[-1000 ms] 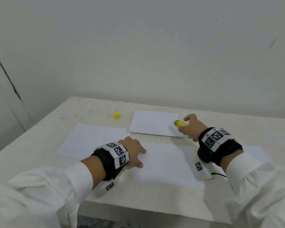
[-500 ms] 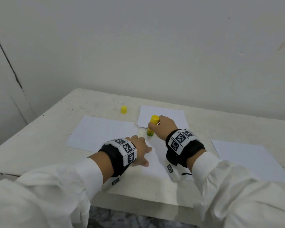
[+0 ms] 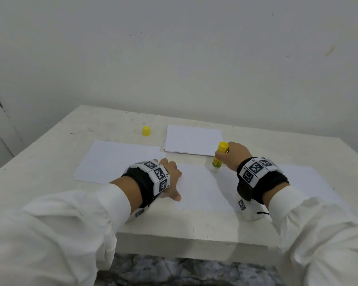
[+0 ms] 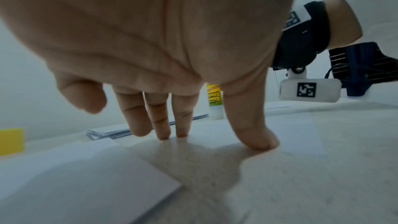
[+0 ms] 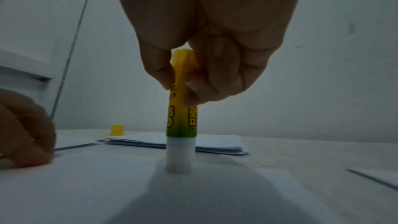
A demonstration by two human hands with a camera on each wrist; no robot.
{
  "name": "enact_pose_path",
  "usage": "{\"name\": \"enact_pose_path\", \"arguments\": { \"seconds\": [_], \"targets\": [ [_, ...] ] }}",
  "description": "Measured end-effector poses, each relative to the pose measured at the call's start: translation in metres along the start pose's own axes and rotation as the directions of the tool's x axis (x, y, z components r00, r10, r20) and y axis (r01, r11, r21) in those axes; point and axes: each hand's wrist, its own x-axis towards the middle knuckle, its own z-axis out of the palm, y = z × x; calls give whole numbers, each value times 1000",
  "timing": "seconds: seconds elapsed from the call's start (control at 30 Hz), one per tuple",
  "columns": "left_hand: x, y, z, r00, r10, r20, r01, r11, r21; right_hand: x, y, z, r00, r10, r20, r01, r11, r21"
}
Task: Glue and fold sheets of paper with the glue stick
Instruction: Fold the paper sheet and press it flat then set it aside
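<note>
Yellow-green glue stick [image 3: 219,156] pinched upright by the right hand [image 3: 234,154], white tip on the near sheet [image 3: 203,188]
Label unreadable; left hand [image 3: 170,174] presses flat, fingers straight; yellow cap [image 3: 146,131] far left beside paper stack [image 3: 192,140]

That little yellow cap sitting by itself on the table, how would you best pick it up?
Pinch the cap round its sides, coming straight down from above. It stands upright on the table, apart from the papers, a short round shape, so thumb and finger should close on opposite sides with nothing in the way.

Paper stack [image 3: 193,140] and cap [image 3: 146,131] seemingly block the far side.
</note>
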Motion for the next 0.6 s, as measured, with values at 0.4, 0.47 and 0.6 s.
{"name": "enact_pose_path", "arguments": {
  "seconds": [0.4,0.47,0.6],
  "targets": [
    [3,-8,-4,987,-106,118,119,987,-105,-1,41,-19,986,146,-80,-146,989,-2],
    [4,-9,-5,989,-79,128,91,991,-95,-1,41,-19,983,168,-79,-168,986,10],
    [1,-10,-9,993,4,121,-1,999,-32,-4,39,-17,968,221,-118,-196,961,193]
  ]
}}
